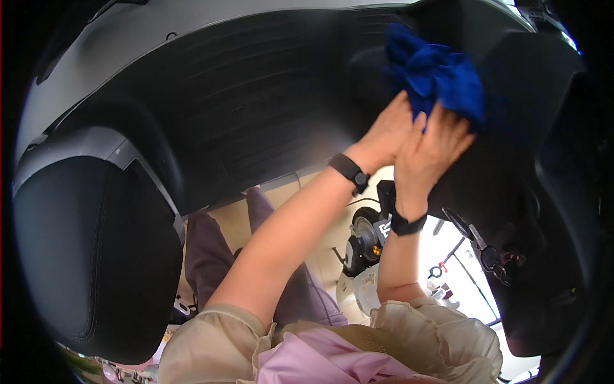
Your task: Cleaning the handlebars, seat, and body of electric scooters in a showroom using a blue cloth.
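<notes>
Blue cloth [438, 73] crumpled, matt; black panel [249, 96] ridged, plastic-looking; beige sleeves [208, 339] thin fabric.

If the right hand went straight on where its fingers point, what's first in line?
The blue cloth, which the right hand already appears to touch. Past that, probably the dark panel, though depth is unclear in this single view.
</notes>
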Demonstrator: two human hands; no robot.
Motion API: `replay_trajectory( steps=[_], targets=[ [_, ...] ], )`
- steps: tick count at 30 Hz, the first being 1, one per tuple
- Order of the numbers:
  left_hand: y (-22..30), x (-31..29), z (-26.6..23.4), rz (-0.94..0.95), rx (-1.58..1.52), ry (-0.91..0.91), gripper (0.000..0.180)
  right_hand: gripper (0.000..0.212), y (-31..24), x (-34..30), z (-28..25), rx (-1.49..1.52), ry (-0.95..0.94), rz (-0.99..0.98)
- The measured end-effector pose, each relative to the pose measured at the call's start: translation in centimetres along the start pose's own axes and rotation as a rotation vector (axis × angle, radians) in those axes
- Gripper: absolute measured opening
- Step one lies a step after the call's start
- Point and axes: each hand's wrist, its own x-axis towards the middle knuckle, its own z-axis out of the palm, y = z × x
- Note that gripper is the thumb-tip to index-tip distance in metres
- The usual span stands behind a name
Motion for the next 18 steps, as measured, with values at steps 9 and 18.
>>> replay_trajectory(
  steps=[9, 18],
  targets=[
    [-8.3, -13.2, -8.8, -0.125, 0.670, -0.316, 0.028, 0.041, -6.0, -8.1, 16.0, 0.489, -0.325, 0.087],
    [1.2, -20.9, -19.0, -0.570, 0.523, -0.245, 0.022, 0.038, -15.6, -19.2, 10.7, 0.744, -0.371, 0.302]
  ],
)
